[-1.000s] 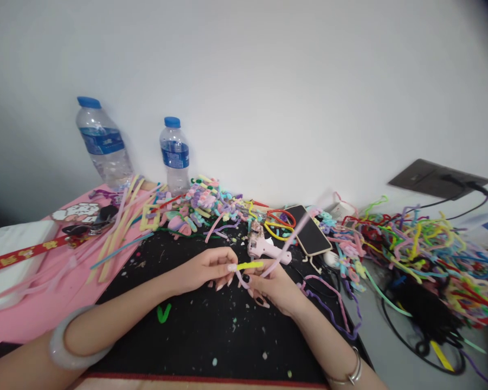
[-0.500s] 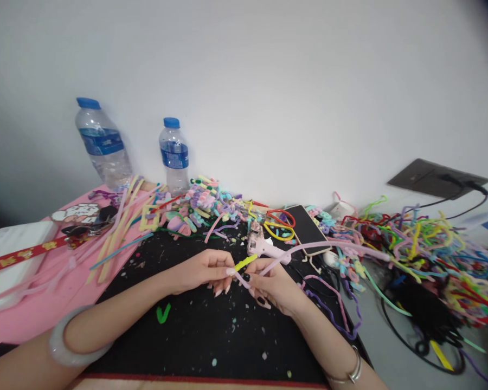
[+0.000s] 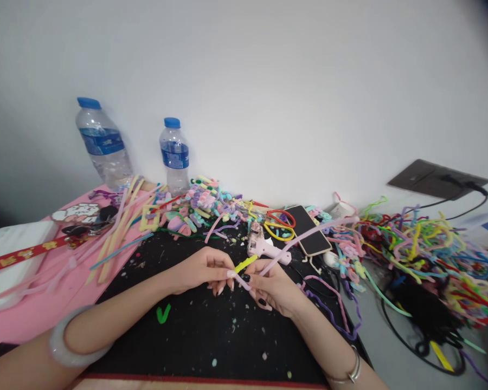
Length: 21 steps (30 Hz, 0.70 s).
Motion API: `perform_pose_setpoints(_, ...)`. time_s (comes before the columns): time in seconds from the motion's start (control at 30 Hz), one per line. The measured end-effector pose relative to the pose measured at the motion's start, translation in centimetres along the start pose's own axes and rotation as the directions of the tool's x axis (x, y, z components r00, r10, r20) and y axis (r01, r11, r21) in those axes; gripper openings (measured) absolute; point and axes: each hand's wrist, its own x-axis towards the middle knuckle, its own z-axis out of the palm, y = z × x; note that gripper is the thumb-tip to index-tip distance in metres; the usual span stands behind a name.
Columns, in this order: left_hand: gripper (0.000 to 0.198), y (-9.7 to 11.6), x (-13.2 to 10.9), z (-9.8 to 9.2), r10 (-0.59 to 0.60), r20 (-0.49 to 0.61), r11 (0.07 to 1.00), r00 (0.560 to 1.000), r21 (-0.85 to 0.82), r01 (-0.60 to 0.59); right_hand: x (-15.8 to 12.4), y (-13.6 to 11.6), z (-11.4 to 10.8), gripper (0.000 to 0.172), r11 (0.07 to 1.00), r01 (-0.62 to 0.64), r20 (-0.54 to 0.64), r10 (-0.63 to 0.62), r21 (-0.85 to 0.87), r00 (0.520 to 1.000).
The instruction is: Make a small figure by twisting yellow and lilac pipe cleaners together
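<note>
My left hand [image 3: 205, 271] and my right hand [image 3: 274, 287] meet over a black mat [image 3: 195, 330]. The left fingers pinch a short yellow pipe cleaner piece [image 3: 246, 264]. The right fingers grip a long lilac pipe cleaner [image 3: 305, 236] that rises to the right, over a phone [image 3: 309, 230]. The two pieces cross between the fingertips. A pink glue gun [image 3: 266, 249] lies just behind the hands.
Two water bottles [image 3: 103, 146] [image 3: 174, 154] stand at the wall. A pile of finished pipe-cleaner shapes [image 3: 203, 208] lies behind the mat, and a big tangle of coloured pipe cleaners [image 3: 431, 254] at the right. A pink board [image 3: 44, 292], a wall socket [image 3: 435, 179] and a green scrap [image 3: 163, 313] are also here.
The long lilac pipe cleaner's free end swung down to the right, then lifted a little again. The yellow piece tilted slightly. Both hands stayed in place.
</note>
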Motion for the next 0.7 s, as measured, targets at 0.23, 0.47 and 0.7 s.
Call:
perform_pose_setpoints(0.23,0.025,-0.05,-0.14,-0.03,0.017,-0.032,0.999,0.999,0.035,-0.016,-0.26,-0.74,0.25,0.023,0.996,-0.018,0.063,0.012,0.090,0.998)
perform_pose_setpoints(0.47,0.026,0.36,-0.08,0.30,0.018,-0.094,0.999,0.995,0.037,-0.014,0.08,-0.55,0.31,0.023,0.987,0.077,-0.020,-0.074,0.141,0.997)
perform_pose_setpoints(0.7,0.035,0.06,0.14,0.59,0.002,-0.089,0.978,0.996,-0.207,-0.021,0.48,-0.23,0.61,0.024,0.970,0.240,-0.166,-0.232,0.032,0.959)
